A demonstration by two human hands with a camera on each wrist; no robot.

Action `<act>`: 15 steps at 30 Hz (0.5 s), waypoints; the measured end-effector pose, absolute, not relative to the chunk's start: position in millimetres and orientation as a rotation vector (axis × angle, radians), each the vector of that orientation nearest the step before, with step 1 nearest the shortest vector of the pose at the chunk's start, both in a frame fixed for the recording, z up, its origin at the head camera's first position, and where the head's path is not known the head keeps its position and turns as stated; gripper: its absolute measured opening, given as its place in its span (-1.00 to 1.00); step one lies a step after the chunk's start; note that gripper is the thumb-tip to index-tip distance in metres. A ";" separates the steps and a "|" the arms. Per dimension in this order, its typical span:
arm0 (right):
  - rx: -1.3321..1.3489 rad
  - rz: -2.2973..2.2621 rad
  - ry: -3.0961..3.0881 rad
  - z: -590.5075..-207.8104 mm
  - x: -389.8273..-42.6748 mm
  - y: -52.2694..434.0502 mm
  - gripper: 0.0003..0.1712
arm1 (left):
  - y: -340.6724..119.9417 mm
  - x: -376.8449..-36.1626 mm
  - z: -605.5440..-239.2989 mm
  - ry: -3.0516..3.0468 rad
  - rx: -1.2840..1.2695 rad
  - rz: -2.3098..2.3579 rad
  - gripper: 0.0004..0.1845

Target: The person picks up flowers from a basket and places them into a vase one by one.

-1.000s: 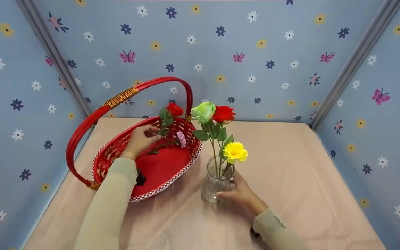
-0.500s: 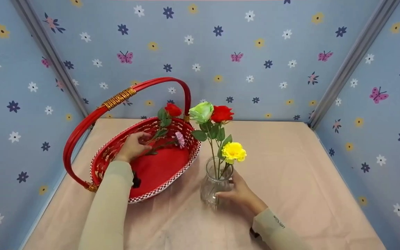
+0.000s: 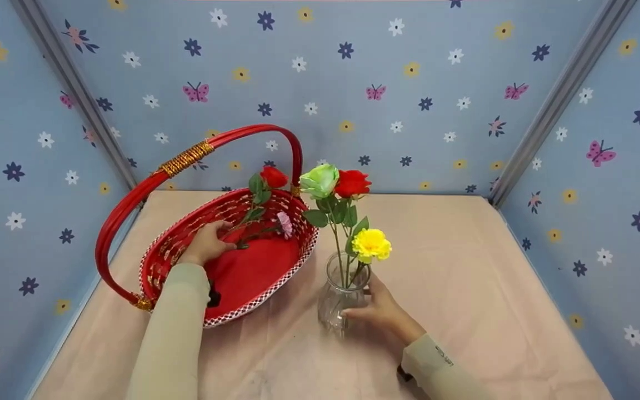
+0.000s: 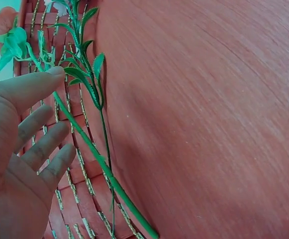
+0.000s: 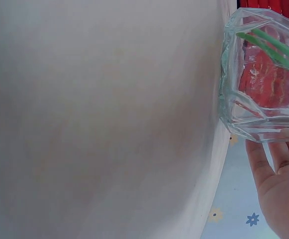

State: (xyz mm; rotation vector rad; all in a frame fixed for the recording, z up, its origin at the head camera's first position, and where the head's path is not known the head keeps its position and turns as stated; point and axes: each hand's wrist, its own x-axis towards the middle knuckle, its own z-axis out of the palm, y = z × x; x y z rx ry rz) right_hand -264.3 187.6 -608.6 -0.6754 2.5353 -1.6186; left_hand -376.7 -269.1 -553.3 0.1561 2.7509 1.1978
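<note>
My left hand [image 3: 207, 243] is inside the red basket [image 3: 259, 270], fingers spread and relaxed beside two flower stems. In the left wrist view the thumb [image 4: 32, 85] crosses over the thick green stem of a red rose [image 3: 274, 177]; whether it touches is unclear. A pink flower [image 3: 284, 224] on a thinner stem lies alongside. My right hand [image 3: 382, 311] holds the glass vase [image 3: 331, 305] from its right side, thumb at the front and fingers behind. In the vase stand a green rose [image 3: 320, 181], a red rose [image 3: 353, 183] and a yellow flower [image 3: 372, 245].
The basket's tall red handle [image 3: 131, 194] arches over the left forearm's far side. A pale pink cloth [image 3: 453, 266] covers the table. Patterned blue panels [image 3: 398, 94] enclose the back and both sides.
My left hand has moved left and slightly down inside the basket, along the stems away from the rose's head. The right hand keeps its hold on the vase.
</note>
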 end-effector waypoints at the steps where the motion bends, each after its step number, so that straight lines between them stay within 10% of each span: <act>1: -0.682 -1.622 2.536 -608.9 -264.3 187.6 0.34 | -269.4 -376.4 -554.1 2.747 0.146 1.193 -0.30; 15: -0.664 -1.634 2.584 -597.7 -257.1 182.3 0.25 | -269.0 -373.3 -565.6 2.719 0.113 1.199 -0.40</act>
